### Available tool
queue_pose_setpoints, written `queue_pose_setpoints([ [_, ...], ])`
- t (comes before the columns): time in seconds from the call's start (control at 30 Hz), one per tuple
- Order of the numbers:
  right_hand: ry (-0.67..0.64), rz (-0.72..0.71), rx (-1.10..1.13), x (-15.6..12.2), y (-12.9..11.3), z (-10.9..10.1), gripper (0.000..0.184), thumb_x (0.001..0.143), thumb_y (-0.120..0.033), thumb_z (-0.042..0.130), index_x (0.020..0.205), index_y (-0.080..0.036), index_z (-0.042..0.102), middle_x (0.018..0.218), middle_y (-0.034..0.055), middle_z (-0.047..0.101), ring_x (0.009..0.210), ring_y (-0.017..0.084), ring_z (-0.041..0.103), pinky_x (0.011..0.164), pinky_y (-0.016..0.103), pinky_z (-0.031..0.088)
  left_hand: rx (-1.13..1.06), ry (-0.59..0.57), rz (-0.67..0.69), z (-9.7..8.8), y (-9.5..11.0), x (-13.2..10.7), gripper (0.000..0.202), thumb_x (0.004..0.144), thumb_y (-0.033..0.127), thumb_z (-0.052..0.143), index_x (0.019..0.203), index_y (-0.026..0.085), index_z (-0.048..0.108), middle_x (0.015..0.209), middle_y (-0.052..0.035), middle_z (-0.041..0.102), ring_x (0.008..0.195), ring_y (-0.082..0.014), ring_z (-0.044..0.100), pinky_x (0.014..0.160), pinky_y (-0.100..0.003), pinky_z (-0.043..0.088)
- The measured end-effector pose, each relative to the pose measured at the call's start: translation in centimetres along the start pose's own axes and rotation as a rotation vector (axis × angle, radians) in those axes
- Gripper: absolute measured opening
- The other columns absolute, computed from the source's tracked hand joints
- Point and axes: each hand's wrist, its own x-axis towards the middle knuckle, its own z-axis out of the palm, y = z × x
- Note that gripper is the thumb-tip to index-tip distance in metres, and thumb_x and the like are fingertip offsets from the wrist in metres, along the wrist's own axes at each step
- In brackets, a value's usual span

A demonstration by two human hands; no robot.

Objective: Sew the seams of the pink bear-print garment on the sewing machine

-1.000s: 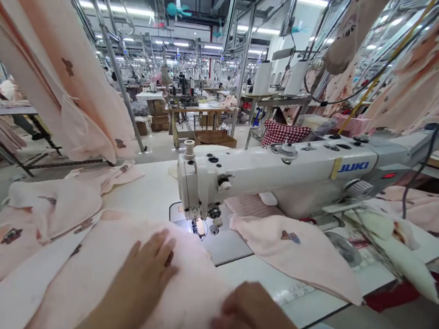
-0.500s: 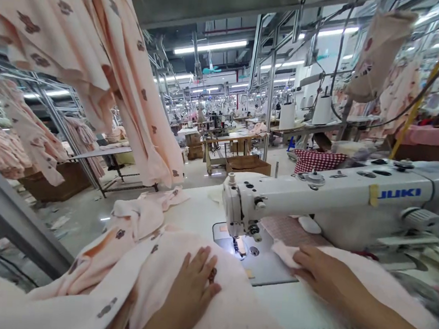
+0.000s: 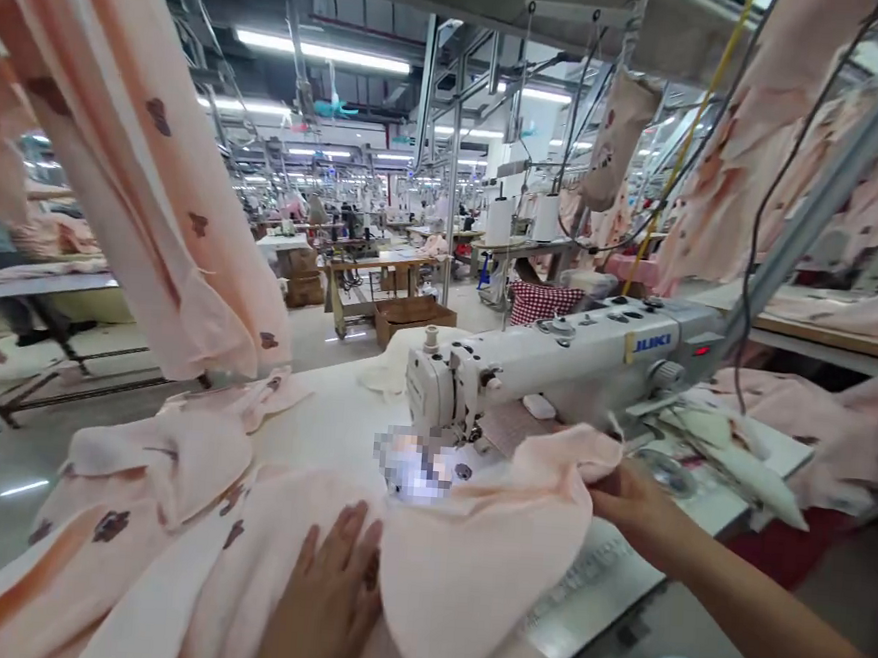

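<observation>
My left hand point(image 3: 327, 587) lies flat with its fingers apart on pale pink fabric printed with brown motifs point(image 3: 275, 528), just in front of the sewing machine's needle area. Pinched in my right hand point(image 3: 633, 503) is the raised edge of a plain pink fabric piece point(image 3: 477, 582), which drapes down from it toward my left hand. Behind the cloth stands a white JUKI sewing machine point(image 3: 542, 361), its lamp lit. Pixelation hides the needle and presser foot, so I cannot tell whether the cloth lies under them.
More printed pink cloth point(image 3: 184, 211) hangs at the left, and a heap of it point(image 3: 151, 459) covers the table's left side. White scraps point(image 3: 738, 450) lie right of the machine. A metal post point(image 3: 832, 186) slants at the right. Thread cones point(image 3: 499, 218) stand beyond.
My view has swung right. My right hand has lifted the fabric's edge, and the plain piece now spreads in front of the machine instead of trailing along my right forearm. My left hand stays flat.
</observation>
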Motion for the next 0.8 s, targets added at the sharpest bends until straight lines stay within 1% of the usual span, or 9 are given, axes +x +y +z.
queue_pose_setpoints([
  [0.1, 0.123, -0.047, -0.294, -2.9, 3.0, -2.9, 0.056, 0.073, -0.029, 0.064, 0.125, -0.023, 0.047, 0.125, 0.0118, 0.056, 0.115, 0.029, 0.054, 0.093, 0.045, 0.048, -0.038, -0.082, -0.023, -0.9, -0.7, -0.1, 0.046, 0.091, 0.039, 0.04, 0.136, 0.029, 0.045, 0.146, -0.0056, 0.041, 0.134, -0.0298, 0.039, 0.104, -0.059, 0.034],
  [0.17, 0.163, -0.141, -0.484, -4.1, 3.2, -4.1, 0.04, 0.08, -0.029, 0.058, 0.119, -0.024, 0.052, 0.119, 0.0107, 0.059, 0.114, 0.026, 0.055, 0.096, 0.043, 0.046, -0.099, -0.071, -0.08, -2.1, 0.4, 0.8, 0.04, 0.092, 0.037, 0.036, 0.126, 0.027, 0.054, 0.14, -0.0054, 0.049, 0.13, -0.0277, 0.044, 0.103, -0.056, 0.038],
  [0.27, -0.051, -0.237, -0.578, -3.8, 1.9, -3.5, 0.016, 0.09, -0.026, 0.048, 0.099, -0.022, 0.061, 0.096, 0.007, 0.065, 0.092, 0.019, 0.062, 0.083, 0.033, 0.051, -0.205, -0.017, -0.122, -3.6, 4.3, 3.4, 0.032, 0.092, 0.031, 0.034, 0.111, 0.027, 0.06, 0.123, -0.0044, 0.061, 0.115, -0.0216, 0.055, 0.098, -0.044, 0.044],
  [0.33, -0.282, -0.297, -0.619, -2.7, 1.3, -2.0, 0.018, 0.092, -0.021, 0.044, 0.096, -0.02, 0.062, 0.091, 0.0055, 0.066, 0.086, 0.016, 0.062, 0.079, 0.028, 0.05, -0.211, -0.033, -0.125, -3.8, 7.2, 5.5, 0.029, 0.087, 0.023, 0.042, 0.11, 0.026, 0.06, 0.111, -0.0056, 0.064, 0.104, -0.023, 0.058, 0.093, -0.045, 0.044],
  [0.4, -0.432, -0.362, -0.689, -1.3, 1.6, -0.5, 0.021, 0.09, -0.016, 0.044, 0.101, -0.019, 0.063, 0.094, 0.0061, 0.066, 0.089, 0.016, 0.061, 0.081, 0.029, 0.049, -0.194, -0.052, -0.141, -3.4, 9.3, 7.6, 0.029, 0.081, 0.017, 0.049, 0.106, 0.023, 0.062, 0.099, -0.007, 0.066, 0.094, -0.0261, 0.06, 0.088, -0.049, 0.044],
  [0.53, -0.471, -0.39, -0.798, 1.3, 3.5, 0.5, 0.036, 0.084, -0.012, 0.052, 0.119, -0.016, 0.057, 0.107, 0.0103, 0.063, 0.099, 0.021, 0.057, 0.085, 0.035, 0.047, -0.216, -0.038, -0.126, -2.8, 10.1, 10.3, 0.021, 0.082, 0.014, 0.048, 0.076, 0.022, 0.066, 0.081, -0.0041, 0.065, 0.083, -0.0239, 0.06, 0.08, -0.045, 0.044],
  [0.6, -0.474, -0.379, -0.834, 2.4, 3.8, 0.2, 0.039, 0.082, -0.015, 0.057, 0.121, -0.015, 0.056, 0.106, 0.0111, 0.064, 0.097, 0.023, 0.057, 0.083, 0.037, 0.047, -0.248, -0.006, -0.122, -3.4, 9.9, 10.4, 0.025, 0.086, 0.017, 0.042, 0.074, 0.022, 0.063, 0.082, -0.0039, 0.064, 0.083, -0.0221, 0.059, 0.078, -0.04, 0.045],
  [0.7, -0.481, -0.358, -0.872, 2.6, 2.6, -0.5, 0.017, 0.085, -0.022, 0.058, 0.098, -0.016, 0.066, 0.087, 0.0086, 0.065, 0.084, 0.023, 0.058, 0.076, 0.037, 0.045, -0.34, 0.078, -0.194, -5.2, 10.3, 8.8, 0.026, 0.093, 0.027, 0.033, 0.088, 0.023, 0.058, 0.091, -0.0049, 0.064, 0.088, -0.0205, 0.06, 0.077, -0.035, 0.048],
  [0.8, -0.47, -0.354, -0.861, -0.4, 0.2, -0.4, 0.017, 0.09, -0.024, 0.05, 0.08, -0.017, 0.063, 0.078, 0.0057, 0.064, 0.077, 0.021, 0.059, 0.074, 0.036, 0.044, -0.583, 0.171, -0.402, -7.5, 11.7, 5.3, 0.022, 0.093, 0.041, 0.035, 0.092, 0.026, 0.052, 0.088, -0.0012, 0.065, 0.085, -0.0179, 0.062, 0.071, -0.028, 0.051],
])
